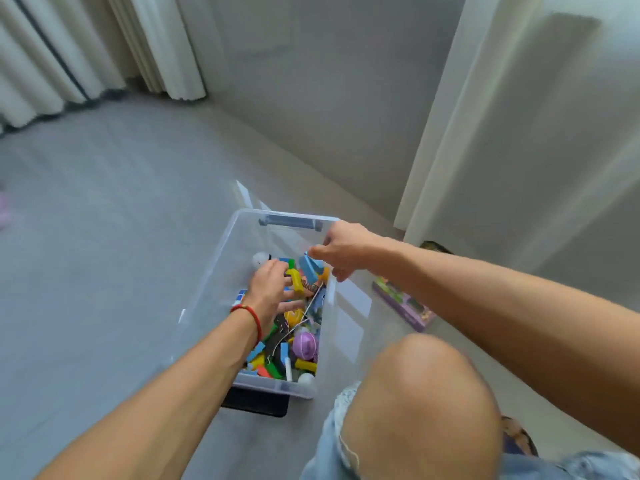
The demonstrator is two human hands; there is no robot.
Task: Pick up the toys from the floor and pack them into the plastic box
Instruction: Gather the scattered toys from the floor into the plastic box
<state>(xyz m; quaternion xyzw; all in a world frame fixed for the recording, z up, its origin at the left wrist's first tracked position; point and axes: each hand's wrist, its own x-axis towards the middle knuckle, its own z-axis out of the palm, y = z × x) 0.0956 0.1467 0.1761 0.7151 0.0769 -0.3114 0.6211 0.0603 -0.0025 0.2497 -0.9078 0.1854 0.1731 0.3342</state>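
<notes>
The left hand (273, 289), a red string (251, 318) round its wrist, reaches down inside the clear plastic box (221, 258), fingers curled round a yellow block (297, 280), probably to set it among the toys already there. Just beside it, the right hand (341, 249) hovers over the box's far rim and pinches a blue block (310, 268) between thumb and fingers, seemingly about to drop it in. Below both hands lies the heap of packed toys: coloured blocks, a purple ball (304, 344), a white ball (306, 379). Beyond the right hand, outside the box, a purple toy package (403, 303) lies on the floor (104, 237), not yet packed.
</notes>
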